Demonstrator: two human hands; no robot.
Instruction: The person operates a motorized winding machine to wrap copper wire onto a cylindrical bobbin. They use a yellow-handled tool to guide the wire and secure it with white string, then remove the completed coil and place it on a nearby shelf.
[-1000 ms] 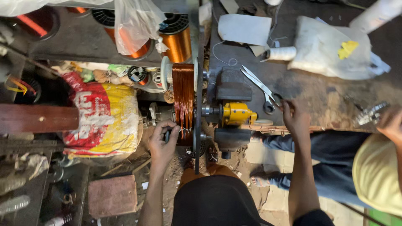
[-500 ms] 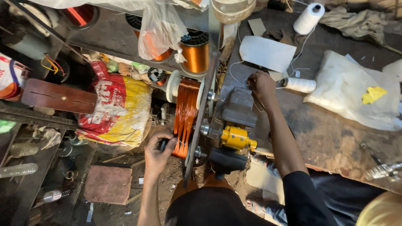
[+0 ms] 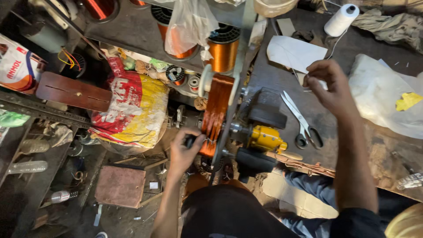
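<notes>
You are working at the dark workbench (image 3: 282, 83), where the copper wire coil (image 3: 217, 110) is sitting on the winding machine beside its yellow motor part (image 3: 265, 138). Your left hand (image 3: 185, 150) is gripping the coil's lower end. Your right hand (image 3: 331, 86) is pinching white paper (image 3: 293, 53), above the scissors (image 3: 302, 121).

Centre frame: copper coil (image 3: 216, 115) is wound on the winding machine (image 3: 246, 132); its lower end is gripped by the left hand (image 3: 185, 152). Right hand (image 3: 330, 86) is raised over the desk (image 3: 282, 83) at upper right, fingers pinched near a white paper sheet (image 3: 293, 53). Scissors (image 3: 302, 121) lie just below it. Copper wire spools (image 3: 222, 50) are seen at top centre.
</notes>
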